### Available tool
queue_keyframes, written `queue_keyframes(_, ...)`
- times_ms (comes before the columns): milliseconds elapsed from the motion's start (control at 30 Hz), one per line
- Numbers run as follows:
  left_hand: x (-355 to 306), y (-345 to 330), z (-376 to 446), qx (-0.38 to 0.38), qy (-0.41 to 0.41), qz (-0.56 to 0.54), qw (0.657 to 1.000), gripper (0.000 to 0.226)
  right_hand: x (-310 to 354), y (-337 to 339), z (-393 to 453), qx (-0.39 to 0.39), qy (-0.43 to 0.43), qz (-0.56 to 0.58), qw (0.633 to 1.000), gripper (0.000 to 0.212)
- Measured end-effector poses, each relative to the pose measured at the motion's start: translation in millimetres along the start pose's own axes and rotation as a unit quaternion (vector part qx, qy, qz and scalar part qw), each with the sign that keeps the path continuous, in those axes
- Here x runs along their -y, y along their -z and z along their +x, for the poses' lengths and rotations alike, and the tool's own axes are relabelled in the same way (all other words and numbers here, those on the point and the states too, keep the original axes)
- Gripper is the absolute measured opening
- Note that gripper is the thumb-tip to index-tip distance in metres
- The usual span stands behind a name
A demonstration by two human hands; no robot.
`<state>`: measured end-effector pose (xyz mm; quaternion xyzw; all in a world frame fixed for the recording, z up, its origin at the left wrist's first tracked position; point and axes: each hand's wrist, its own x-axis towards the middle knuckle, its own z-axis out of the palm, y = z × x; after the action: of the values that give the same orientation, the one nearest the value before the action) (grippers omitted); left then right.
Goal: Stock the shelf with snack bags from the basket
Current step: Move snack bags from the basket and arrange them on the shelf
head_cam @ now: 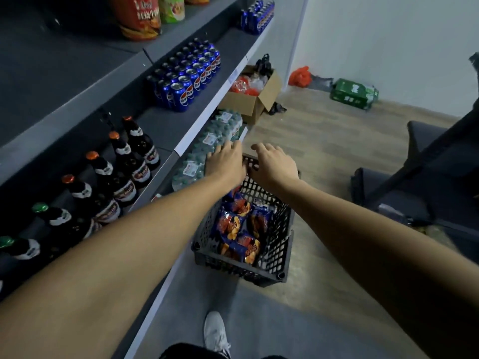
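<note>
A dark perforated plastic basket [277, 252] stands on the floor beside the shelf unit. Several blue-and-orange snack bags [232, 225] lie inside it. Both my arms reach forward over the basket. My left hand [226, 163] hovers palm down over the basket's far left rim, fingers spread, holding nothing. My right hand [274, 163] is beside it over the far rim, fingers curled loosely downward and apart, also empty. Whether either hand touches the rim is unclear. On the top shelf at upper left stand large red and green snack bags [145, 16].
The grey shelf [207, 110] holds dark bottles [121, 172] and blue cans [189, 76]; packs of water bottles [207, 146] sit on the lowest level. An open cardboard box [251, 99], a green pack [353, 93] and dark furniture [425, 177] stand on the floor. My shoe [215, 332] is below.
</note>
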<state>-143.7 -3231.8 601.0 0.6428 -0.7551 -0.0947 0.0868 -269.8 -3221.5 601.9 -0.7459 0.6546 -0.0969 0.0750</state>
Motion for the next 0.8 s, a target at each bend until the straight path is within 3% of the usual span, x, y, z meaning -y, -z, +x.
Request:
queue_keyframes(500, 43, -169, 29, 0.096, 0.066, -0.024, 0.993, 0.044, -56, -159, 35, 0.128, 0.011, 0.021, 0.991, 0.06)
queue_keyframes(700, 61, -275, 10, 0.186, 0.083, 0.021, 0.979, 0.053, -90, -238, 22, 0.178, 0.043, 0.017, 0.983, 0.061)
queue_keyframes(800, 63, -322, 2, 0.246, 0.052, 0.052, 0.967, 0.052, -107, -268, 18, 0.194, 0.044, 0.011, 0.98, 0.061)
